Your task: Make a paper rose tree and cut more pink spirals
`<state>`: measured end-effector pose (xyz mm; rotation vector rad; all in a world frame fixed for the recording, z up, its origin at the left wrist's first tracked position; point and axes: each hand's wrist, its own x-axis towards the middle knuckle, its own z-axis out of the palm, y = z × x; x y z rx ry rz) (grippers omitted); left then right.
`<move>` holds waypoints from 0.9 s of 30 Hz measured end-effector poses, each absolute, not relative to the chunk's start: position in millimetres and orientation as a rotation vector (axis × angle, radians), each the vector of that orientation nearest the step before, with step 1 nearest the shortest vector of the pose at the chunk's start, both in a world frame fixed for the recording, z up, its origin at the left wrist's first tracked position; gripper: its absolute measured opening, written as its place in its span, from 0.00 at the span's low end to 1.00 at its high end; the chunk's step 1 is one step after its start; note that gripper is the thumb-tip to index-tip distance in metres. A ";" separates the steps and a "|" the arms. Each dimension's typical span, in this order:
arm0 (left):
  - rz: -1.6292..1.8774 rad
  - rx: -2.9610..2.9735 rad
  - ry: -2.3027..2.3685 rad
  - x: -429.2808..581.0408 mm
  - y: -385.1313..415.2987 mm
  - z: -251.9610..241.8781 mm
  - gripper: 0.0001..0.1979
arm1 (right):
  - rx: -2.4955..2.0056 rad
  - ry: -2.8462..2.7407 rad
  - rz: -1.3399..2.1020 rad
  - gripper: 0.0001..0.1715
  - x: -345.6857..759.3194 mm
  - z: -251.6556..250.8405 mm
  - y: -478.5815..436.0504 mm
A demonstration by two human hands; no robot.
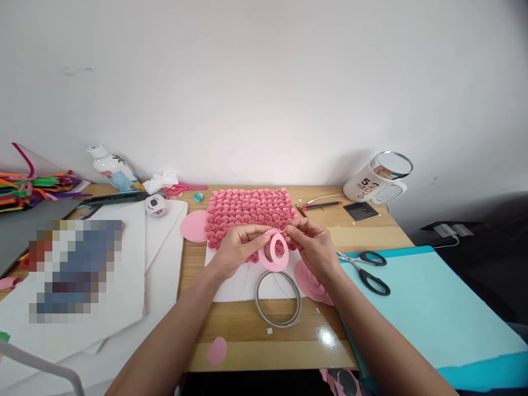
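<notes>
Both hands meet over the wooden table and pinch one pink paper spiral strip (275, 254), which hangs in a loop between them. My left hand (237, 248) grips its left end with closed fingers. My right hand (314, 246) pinches the right end. Just behind them lies a white sheet (231, 286) covered with several rolled pink paper roses (249, 212). Under my right wrist rest pink cut paper circles (310, 283).
A grey ring of tape (278, 300) lies in front of the hands. Scissors (367, 270) rest on light blue paper (424, 313) at right. A white mug (377, 184), pencils (322, 205), a bottle (112, 169), pipe cleaners (35, 187) and white sheets (124, 264) surround the work.
</notes>
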<state>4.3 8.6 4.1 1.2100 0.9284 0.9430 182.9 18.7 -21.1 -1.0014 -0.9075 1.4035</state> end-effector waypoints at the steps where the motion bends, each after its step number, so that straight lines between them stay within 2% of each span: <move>1: 0.940 1.214 0.925 4.4 8.7 4.2 0.15 | -1.003 -0.902 1.396 0.12 183.0 -21.8 18.8; 12: 0.960 1.080 0.916 4.6 10.3 4.3 0.20 | -0.980 -0.914 1.451 0.17 181.6 -22.6 19.6; 27: 0.887 1.133 0.928 4.6 9.9 1.9 0.19 | -0.956 -0.907 1.437 0.11 181.0 -21.3 18.1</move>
